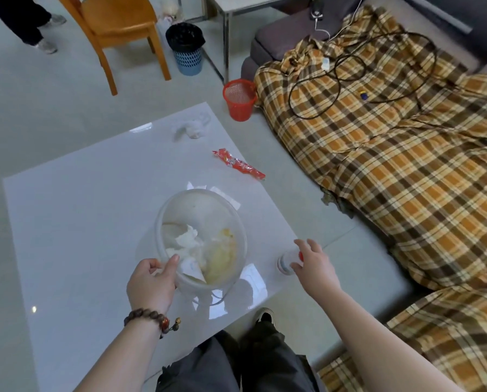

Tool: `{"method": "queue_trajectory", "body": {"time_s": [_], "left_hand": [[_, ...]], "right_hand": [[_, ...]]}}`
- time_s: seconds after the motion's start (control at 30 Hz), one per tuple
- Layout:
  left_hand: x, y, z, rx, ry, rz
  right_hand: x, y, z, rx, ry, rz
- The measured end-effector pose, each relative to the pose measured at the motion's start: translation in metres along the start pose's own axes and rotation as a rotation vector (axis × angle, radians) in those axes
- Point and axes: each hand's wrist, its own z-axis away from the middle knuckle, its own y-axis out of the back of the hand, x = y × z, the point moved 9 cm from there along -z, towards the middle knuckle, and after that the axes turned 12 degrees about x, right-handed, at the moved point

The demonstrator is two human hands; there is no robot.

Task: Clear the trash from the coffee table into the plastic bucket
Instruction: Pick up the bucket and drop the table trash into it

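Left hand [151, 281] grips bucket [201, 239]; right hand [314, 264] clasps bottle [286, 261].

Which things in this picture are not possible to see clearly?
Head view only:
- Small white container with red part: the right hand covers most of it.
- Red snack wrapper: print too small to read.
- Clear plastic bucket: contents blurred; the left hand hides the near rim.

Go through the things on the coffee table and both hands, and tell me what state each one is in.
Clear plastic bucket: tilted, tissue and yellowish scraps inside.
Left hand: gripping the bucket's near rim.
Right hand: closing on the small bottle, grip not clearly shut.
Small bottle: lying on its side near the table edge.
Red wrapper: flat on the table, untouched.
Crumpled tissue: loose at the far edge.
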Motion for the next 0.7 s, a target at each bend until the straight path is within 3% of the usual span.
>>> {"method": "queue_trajectory", "body": {"time_s": [0.2,0.33,0.47,0.7], "left_hand": [[-0.008,0.007,0.004,0.023,0.025,0.020],[-0.010,0.012,0.003,0.041,0.035,0.035],[-0.009,0.010,0.003,0.030,0.042,0.062],[0.000,-0.002,0.012,-0.095,0.030,0.134]], "right_hand": [[0.002,0.016,0.004,0.171,-0.011,-0.051],[-0.020,0.058,0.006,0.330,0.011,-0.264],[-0.068,0.099,0.017,0.463,0.161,-0.470],[-0.160,0.046,0.028,0.142,0.342,-0.500]]}}
